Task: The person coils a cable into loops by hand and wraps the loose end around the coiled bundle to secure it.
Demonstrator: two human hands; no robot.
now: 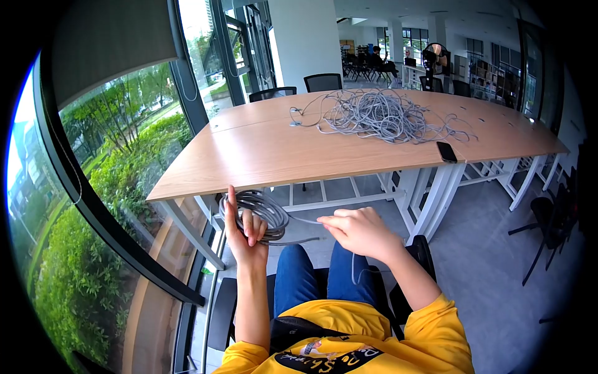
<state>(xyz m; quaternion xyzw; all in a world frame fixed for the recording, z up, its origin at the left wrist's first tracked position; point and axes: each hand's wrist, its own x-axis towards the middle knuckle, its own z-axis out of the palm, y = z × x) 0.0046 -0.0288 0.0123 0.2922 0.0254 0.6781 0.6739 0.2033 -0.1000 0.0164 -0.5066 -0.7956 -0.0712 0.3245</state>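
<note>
A coil of grey cable hangs on my left hand, whose index finger points up while the other fingers curl round the loops. One cable end sticks out to the right below the coil. From the coil a single strand runs across to my right hand, which pinches it between thumb and fingers. Below that hand the loose cable drops over my lap. Both hands are above my knees, in front of the table edge. On the table lies a large tangled heap of grey cable.
A black phone lies near the table's front edge. Chairs stand behind the table, and a fan is at the back right. Windows line the left side. Another black chair is at the right.
</note>
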